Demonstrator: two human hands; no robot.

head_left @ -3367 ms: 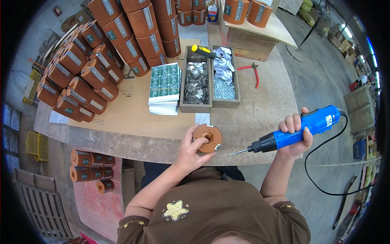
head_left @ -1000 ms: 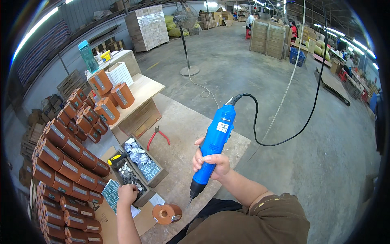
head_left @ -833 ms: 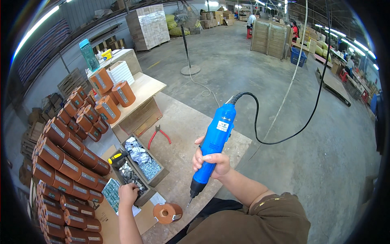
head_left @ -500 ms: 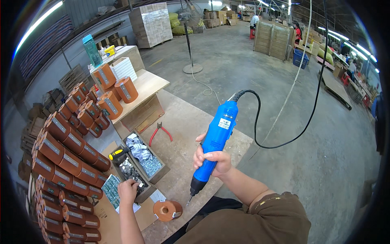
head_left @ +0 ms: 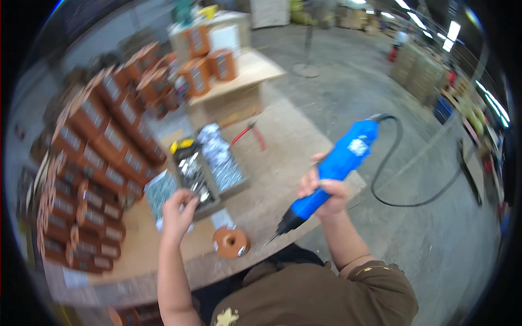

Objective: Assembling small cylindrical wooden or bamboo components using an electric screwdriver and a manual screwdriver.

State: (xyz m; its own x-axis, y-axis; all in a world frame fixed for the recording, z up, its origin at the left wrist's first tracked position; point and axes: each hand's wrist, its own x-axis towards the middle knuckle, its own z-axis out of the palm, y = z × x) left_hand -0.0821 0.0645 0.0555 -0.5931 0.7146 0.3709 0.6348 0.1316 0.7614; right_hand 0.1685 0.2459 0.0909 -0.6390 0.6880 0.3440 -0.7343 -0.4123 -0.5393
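My right hand [head_left: 328,193] is wrapped around a blue electric screwdriver [head_left: 353,148], tilted with its black nose and thin bit toward lower left. The bit tip hangs just right of a brown round spool-like piece [head_left: 231,250] with a central hole, which sits near the table's front edge. Next to the near end of a parts bin [head_left: 209,211], my left hand [head_left: 180,209] has its fingers pinched together. Whatever they hold is too small and blurred to make out. Dark and silvery small metal parts [head_left: 193,171] fill the bin beside that hand.
A second bin [head_left: 235,191] holds screws and crumpled wrapping. Beyond lie red-handled pliers [head_left: 258,142] and a yellow-black tool handle [head_left: 182,145]. Stacked brown cylinders [head_left: 100,146] line the left; a green-printed sheet [head_left: 161,191] lies near them. The screwdriver's black cable [head_left: 399,204] loops to the right.
The whole view has swung, shifting the scene rightward. My left hand has drawn back from over the metal parts to the bin's near end. The screwdriver stays in my right hand, leaning further over.
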